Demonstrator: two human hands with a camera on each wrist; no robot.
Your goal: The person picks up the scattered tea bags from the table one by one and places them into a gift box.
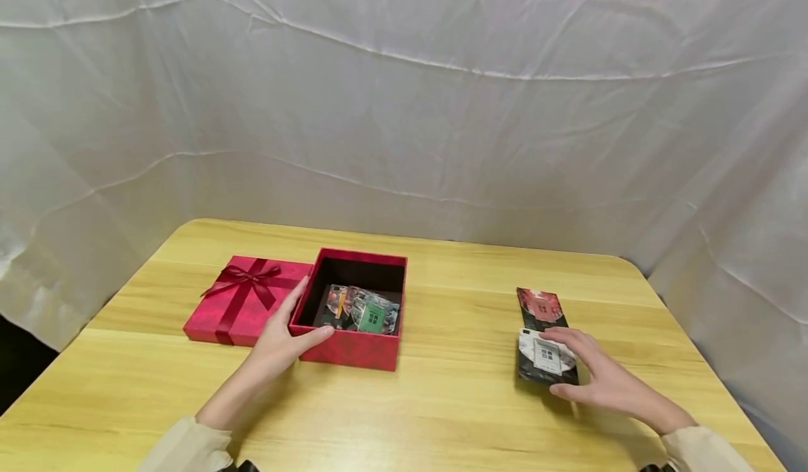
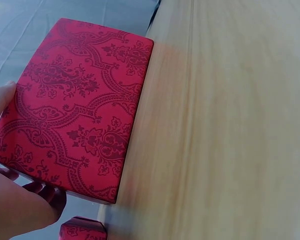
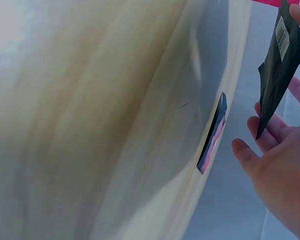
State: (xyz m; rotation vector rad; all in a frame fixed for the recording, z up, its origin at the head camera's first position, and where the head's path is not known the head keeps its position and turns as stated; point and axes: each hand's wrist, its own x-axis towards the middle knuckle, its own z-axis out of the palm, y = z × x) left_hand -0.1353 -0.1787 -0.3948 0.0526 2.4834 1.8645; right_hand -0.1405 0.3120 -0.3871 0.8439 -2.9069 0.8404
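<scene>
The open red gift box (image 1: pixel 350 349) stands left of centre on the table, with several printed sachets (image 1: pixel 374 315) lying inside. My left hand (image 1: pixel 278 339) grips its near left corner, thumb on the front rim and fingers along the left side. In the left wrist view the box's patterned front (image 2: pixel 80 110) fills the upper left. On the right, my right hand (image 1: pixel 600 374) holds a black-and-white sachet (image 1: pixel 546 356) by its edges, above the table. The right wrist view shows that sachet's dark back (image 3: pixel 280 65) with a barcode label. Behind it lies a red-and-black sachet (image 1: pixel 541 306).
The box's red lid (image 1: pixel 243 304), tied with a dark red ribbon bow, lies beside the box on its left. Wood-grain tabletop (image 1: pixel 461 332) stretches between box and sachets. A pale cloth curtain (image 1: pixel 442 128) hangs behind the table and along both sides.
</scene>
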